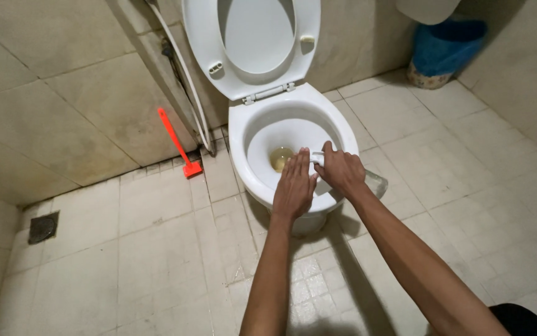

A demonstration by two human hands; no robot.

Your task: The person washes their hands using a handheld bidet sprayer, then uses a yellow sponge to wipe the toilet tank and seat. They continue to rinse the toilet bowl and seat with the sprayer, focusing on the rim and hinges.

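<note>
Over the toilet bowl (262,180), right hand (341,172) grips a clear bottle (375,182); left hand (294,185) flat beside it

The single head view looks steeply down and forward from standing height. It faces the toilet (293,134) against the tiled wall (63,93), at arm's length.

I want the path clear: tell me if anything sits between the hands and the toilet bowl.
Nothing visible does. The left hand and right hand are already over the toilet bowl's front rim, the right one gripping a clear bottle. The seat and lid stand raised.
</note>
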